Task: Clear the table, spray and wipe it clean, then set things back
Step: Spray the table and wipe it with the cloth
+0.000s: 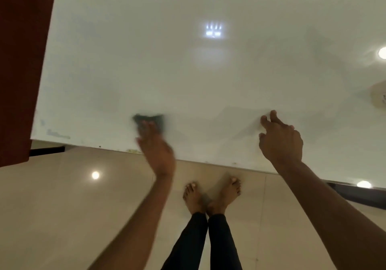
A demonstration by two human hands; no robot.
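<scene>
Two hands are on the table (188, 61). Your left hand (155, 146) presses a dark cloth (149, 120) flat near the table's front edge, probably to wipe there; blur hides how the fingers lie. Your right hand (279, 140) rests with loosely spread fingers and holds nothing, likely for support. Most of the table behind the cloth is free for long strokes.

Your left hand (155, 144) was a motion smear over the dark cloth (148, 121), grip unreadable; the round object (379, 97) ran off the right edge.
</scene>
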